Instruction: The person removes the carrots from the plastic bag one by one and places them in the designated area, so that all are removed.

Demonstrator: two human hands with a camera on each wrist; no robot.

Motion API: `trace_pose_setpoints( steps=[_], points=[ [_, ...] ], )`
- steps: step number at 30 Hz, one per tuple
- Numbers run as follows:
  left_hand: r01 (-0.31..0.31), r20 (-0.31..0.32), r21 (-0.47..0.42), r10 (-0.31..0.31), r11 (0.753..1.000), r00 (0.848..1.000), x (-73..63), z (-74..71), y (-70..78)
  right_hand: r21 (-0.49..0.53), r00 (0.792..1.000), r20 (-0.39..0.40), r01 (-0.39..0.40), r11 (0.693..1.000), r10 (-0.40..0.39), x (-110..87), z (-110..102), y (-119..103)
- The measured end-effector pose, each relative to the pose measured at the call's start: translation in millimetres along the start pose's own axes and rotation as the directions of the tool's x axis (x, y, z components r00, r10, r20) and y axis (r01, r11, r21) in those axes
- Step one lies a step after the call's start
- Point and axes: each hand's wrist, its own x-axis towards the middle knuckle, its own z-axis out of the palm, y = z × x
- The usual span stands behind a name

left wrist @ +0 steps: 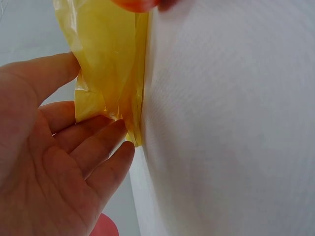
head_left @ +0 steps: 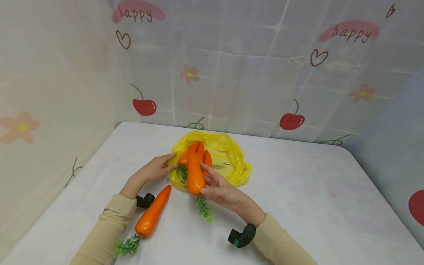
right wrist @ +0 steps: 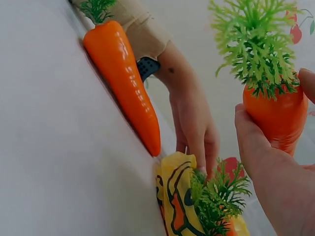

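My right hand [head_left: 222,189] grips an orange carrot [head_left: 194,173] near its thick end, thumb on one side and fingers on the other. Its green leafy top points toward me, and its body lies over the mouth of a yellow plastic bag [head_left: 228,176]. More carrots [head_left: 207,158] sit inside that bag, partly hidden by the held one; leaves [right wrist: 221,196] poke out at the near rim. At the bag's left side is my left hand [head_left: 155,169], its relaxed, spread fingers touching the yellow plastic. In the left wrist view some fingertips [left wrist: 129,147] rest low against the bag's wall.
Another carrot [head_left: 153,213] with a leafy top lies on the white table [head_left: 298,191], beside my left forearm and close before the bag. Behind the table hangs a patterned cloth [head_left: 232,73] with cherries and flowers. Black cameras [head_left: 242,236] are strapped to both wrists.
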Motion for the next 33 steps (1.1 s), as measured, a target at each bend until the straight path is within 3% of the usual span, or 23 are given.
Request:
trace_pose_setpoints(
  steps=[12, 20, 29, 33],
  points=[
    [0.014, -0.002, -0.01, -0.014, 1.0, 1.0, 0.5, -0.4, -0.4, -0.011, 0.993, 0.114, -0.038, 0.999, 0.039, 3.6, 14.8, 15.4],
    [0.012, 0.001, -0.009, -0.012, 1.0, 1.0, 0.8, -0.3, -0.9, 0.011, 0.988, 0.116, -0.101, 0.995, 0.099, 5.1, 18.5, 26.0],
    [-0.006, -0.011, -0.013, 0.006, 1.0, 1.0, 0.2, -0.1, -0.6, -0.064, 0.976, 0.144, -0.155, 0.986, 0.163, 7.0, 19.8, 38.4],
    [-0.022, -0.013, -0.005, 0.022, 1.0, 1.0, -0.3, 0.1, -1.1, 0.009, 0.969, 0.153, -0.195, 0.981, 0.192, 6.6, 22.2, 44.2]
  ],
)
